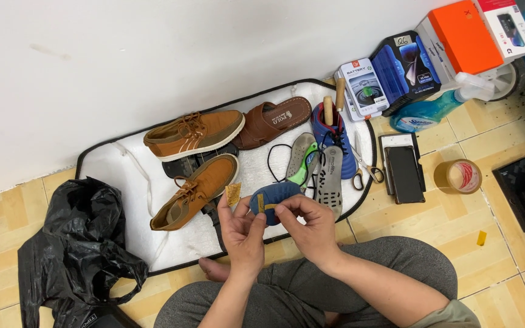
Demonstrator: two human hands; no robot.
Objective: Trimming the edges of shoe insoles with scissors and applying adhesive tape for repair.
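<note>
Head camera view, looking down at a person sitting cross-legged on a tiled floor. Both hands meet at the centre of the frame, holding a blue insole (pixel 276 195) with a small tan strip (pixel 260 202) on it. Left hand (pixel 242 231) pinches the insole's left end between thumb and fingers, and a small tan scrap (pixel 233 194) sticks up at its fingertips. Right hand (pixel 311 228) pinches the insole's lower edge with thumb and forefinger pressed together. Just beyond the hands lies a white mat (pixel 135 176) with a black border. On it, at 11 o'clock, sit two tan lace-up shoes (pixel 195 158); at 12 o'clock, a brown sandal (pixel 271 121); at 1 o'clock, a blue shoe (pixel 330 135), a grey insole (pixel 330 182) and scissors (pixel 366 167). At 9 o'clock a black plastic bag (pixel 74 249) lies crumpled. At 3 o'clock sits a roll of brown tape (pixel 458 176)
</note>
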